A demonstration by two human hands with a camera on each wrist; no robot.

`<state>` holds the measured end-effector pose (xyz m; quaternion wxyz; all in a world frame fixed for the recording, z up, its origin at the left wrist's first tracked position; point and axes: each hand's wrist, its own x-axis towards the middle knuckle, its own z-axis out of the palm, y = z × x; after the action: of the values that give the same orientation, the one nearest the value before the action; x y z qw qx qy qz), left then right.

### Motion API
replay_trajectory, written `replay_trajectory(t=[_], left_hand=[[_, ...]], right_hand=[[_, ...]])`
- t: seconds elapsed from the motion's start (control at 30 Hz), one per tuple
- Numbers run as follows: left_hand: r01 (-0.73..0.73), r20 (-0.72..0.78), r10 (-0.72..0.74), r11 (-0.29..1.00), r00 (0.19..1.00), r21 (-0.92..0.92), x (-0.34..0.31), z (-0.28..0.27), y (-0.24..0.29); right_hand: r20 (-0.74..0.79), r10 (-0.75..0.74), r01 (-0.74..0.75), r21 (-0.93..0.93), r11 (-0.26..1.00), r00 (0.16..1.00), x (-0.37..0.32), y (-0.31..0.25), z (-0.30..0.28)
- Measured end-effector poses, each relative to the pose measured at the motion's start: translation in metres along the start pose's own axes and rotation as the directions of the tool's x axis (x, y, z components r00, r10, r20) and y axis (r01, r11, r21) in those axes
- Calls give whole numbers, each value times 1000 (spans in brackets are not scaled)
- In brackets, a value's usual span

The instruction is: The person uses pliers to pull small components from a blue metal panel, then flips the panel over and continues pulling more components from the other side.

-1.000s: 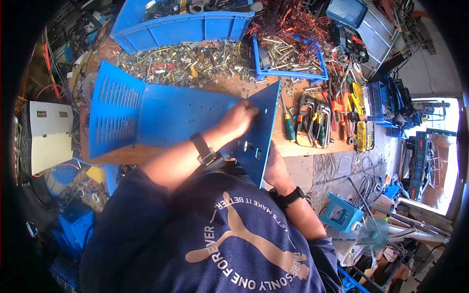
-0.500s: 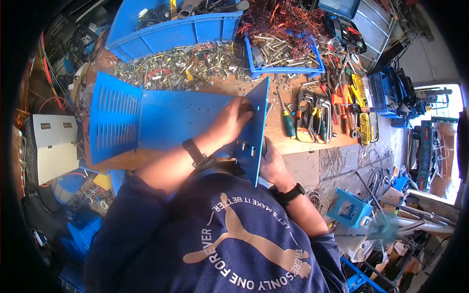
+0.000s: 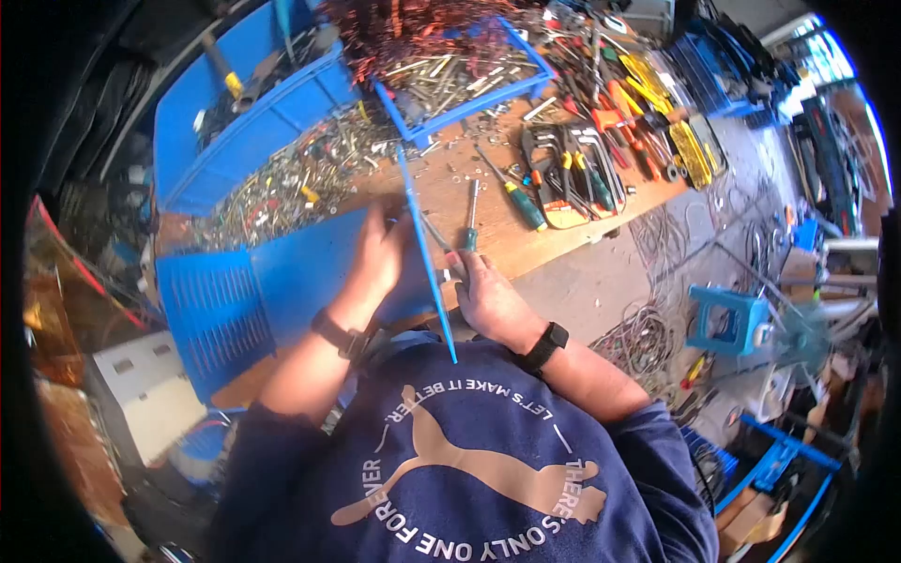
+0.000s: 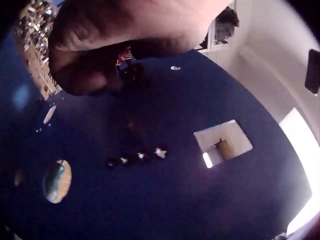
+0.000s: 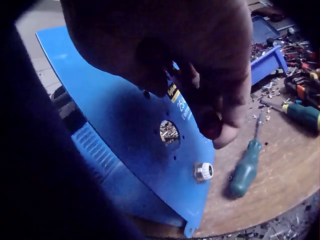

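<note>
A blue sheet-metal case has a slotted end [image 3: 211, 314] on the left and an upright end panel [image 3: 427, 253], seen edge-on. My left hand [image 3: 378, 258] is inside the case, fingers curled close against the panel. The left wrist view shows the panel's square cutout and dark round part [image 4: 133, 73] by those fingers; I cannot tell whether they grip it. Outside the panel, my right hand [image 3: 497, 300] curls its fingers round a part with a white-and-yellow label [image 5: 179, 102], mostly hidden. A ribbed white-and-metal fitting [image 5: 203, 171] sits lower on the panel.
Beside my right hand, a green-handled screwdriver [image 3: 470, 235] lies on the wooden table [image 3: 544, 249]. Another screwdriver [image 3: 523, 206] lies farther right, by a hex key set [image 3: 572, 178]. Behind are loose metal scraps, blue bins [image 3: 253, 122] and copper wire [image 3: 413, 33].
The head view has swung, so the case sits farther left and the panel now appears edge-on. The screwdriver beside my right hand has come into sight. Both hands stay at the panel.
</note>
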<state>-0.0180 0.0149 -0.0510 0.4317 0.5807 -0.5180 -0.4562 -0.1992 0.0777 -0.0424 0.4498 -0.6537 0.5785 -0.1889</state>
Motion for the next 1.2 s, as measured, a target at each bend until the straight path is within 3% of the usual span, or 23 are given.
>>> replay_trajectory(t=[0.03, 0.1, 0.17, 0.27, 0.37, 0.47, 0.57, 0.67, 0.77, 0.87, 0.97, 1.07, 1.2], left_hand=[[-42, 41, 39, 995, 998, 88, -5, -2, 7], [-148, 41, 147, 988, 988, 37, -7, 0, 5], [-138, 0, 139, 982, 990, -129, -7, 6, -9], [-104, 19, 107, 987, 994, -119, -3, 4, -19], [312, 64, -305, 927, 950, -210, 14, -7, -46], [602, 84, -609, 739, 789, -301, 9, 3, 16], [491, 84, -494, 801, 865, -344, 6, 1, 11], [274, 75, -264, 929, 962, -248, -1, -2, -4], [77, 85, -66, 988, 994, -131, -3, -3, -11], [169, 116, -146, 962, 982, -216, 2, -7, -14], [56, 163, -78, 990, 984, 131, 15, -20, -40], [-2, 118, 10, 998, 993, -69, 0, -9, -17], [21, 110, -6, 990, 994, -140, -5, -3, -7]], right_hand=[[3, 1, -1, 11, 1000, 1000, 0, -2, -1], [-5, -26, 26, 35, 999, 1000, -2, -3, -3], [-31, -84, 86, 60, 995, 996, -3, 5, -1], [-27, -122, 123, 63, 990, 992, -1, 4, -3], [-52, -95, 97, 38, 995, 994, 4, 14, 5], [-50, -14, 15, 20, 1000, 999, 2, 4, 0], [-41, 3, -2, 23, 1000, 999, 2, 3, -2], [-33, -50, 50, 1, 999, 998, 3, 8, 0], [-40, -78, 78, -18, 997, 996, 3, 8, 1], [-63, -83, 81, -24, 996, 995, 1, 7, 1], [-47, -52, 53, 29, 998, 998, -2, 1, 0], [-17, -45, 46, 50, 998, 999, -2, 3, -3], [-17, -87, 88, 91, 992, 996, 1, 7, 4]])
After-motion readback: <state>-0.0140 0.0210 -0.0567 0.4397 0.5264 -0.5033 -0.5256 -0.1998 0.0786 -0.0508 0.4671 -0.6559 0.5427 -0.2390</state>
